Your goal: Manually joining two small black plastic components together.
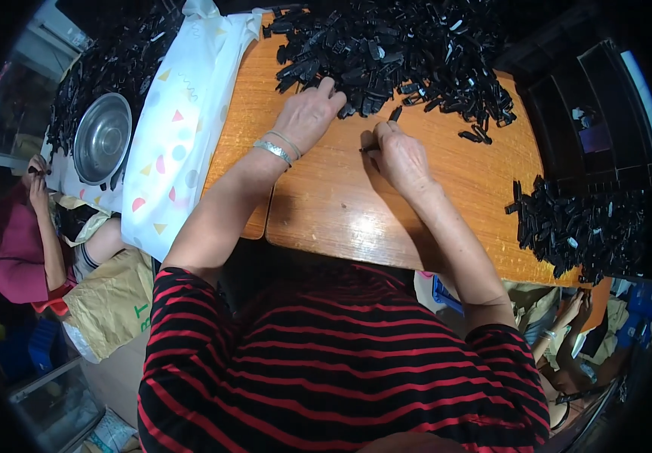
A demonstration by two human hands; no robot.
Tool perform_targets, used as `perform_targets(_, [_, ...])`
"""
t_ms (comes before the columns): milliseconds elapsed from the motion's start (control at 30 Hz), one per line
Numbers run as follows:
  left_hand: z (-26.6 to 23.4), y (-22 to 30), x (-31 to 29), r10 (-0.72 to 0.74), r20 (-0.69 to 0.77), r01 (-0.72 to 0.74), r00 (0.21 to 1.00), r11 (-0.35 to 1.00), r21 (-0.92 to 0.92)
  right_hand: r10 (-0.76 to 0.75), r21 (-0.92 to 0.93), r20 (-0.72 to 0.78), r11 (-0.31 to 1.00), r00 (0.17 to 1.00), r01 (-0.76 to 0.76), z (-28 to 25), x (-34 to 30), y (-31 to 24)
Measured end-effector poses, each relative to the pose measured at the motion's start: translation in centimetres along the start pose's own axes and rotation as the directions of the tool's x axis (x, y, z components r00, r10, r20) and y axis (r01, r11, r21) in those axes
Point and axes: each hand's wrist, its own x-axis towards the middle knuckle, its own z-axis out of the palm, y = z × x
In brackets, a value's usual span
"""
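Observation:
A large heap of small black plastic pieces (pixel 386 53) covers the far part of an orange-brown wooden table (pixel 326 200). At the heap's near edge, my left hand (pixel 307 117) reaches out with its visible fingers slightly apart, touching or just over the pieces. The thumb's tip is hidden. My right hand (pixel 404 158) is over the bare wood to the right, closed in a pinch. A narrow black plastic piece (pixel 395 113) sticks up from its fingers. Something dark also shows under the fingertips; I cannot make out what it is.
A white patterned cloth (pixel 171 151) hangs along the table's left side. Past it, a metal bowl (pixel 103 140) stands among more black pieces near a seated person (pixel 20 249). Another black pile (pixel 582 226) lies at right, below a dark open box (pixel 605 113). Another person's hand (pixel 570 311) shows lower right.

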Motion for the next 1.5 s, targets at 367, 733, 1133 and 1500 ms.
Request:
perform_targets(367, [0.6,1.7,-4.0,-0.218,-0.093,0.190,0.972,0.950,-0.246,0.025,0.274,-0.100,0.962,0.995,0.003,1.1,-2.4,-0.2])
perform_targets(733, [-1.9,5.4,-5.8,-0.455,0.313,0.307,0.834,-0.090,-0.947,0.152,0.607,-0.337,0.789,0.929,0.091,1.0,-2.0,-2.6])
perform_targets(1133, [-1.6,6.2,-6.2,-0.485,0.278,0.227,0.829,-0.162,-0.960,0.102,0.602,-0.365,0.784,0.925,0.151,1.3,-2.0,-3.7])
perform_targets(1500, [-2.4,7.9,-6.7,-0.533,0.130,0.220,0.836,0.108,-0.969,0.016,0.398,-0.472,0.896,0.882,0.196,2.0,-3.0,-5.5])
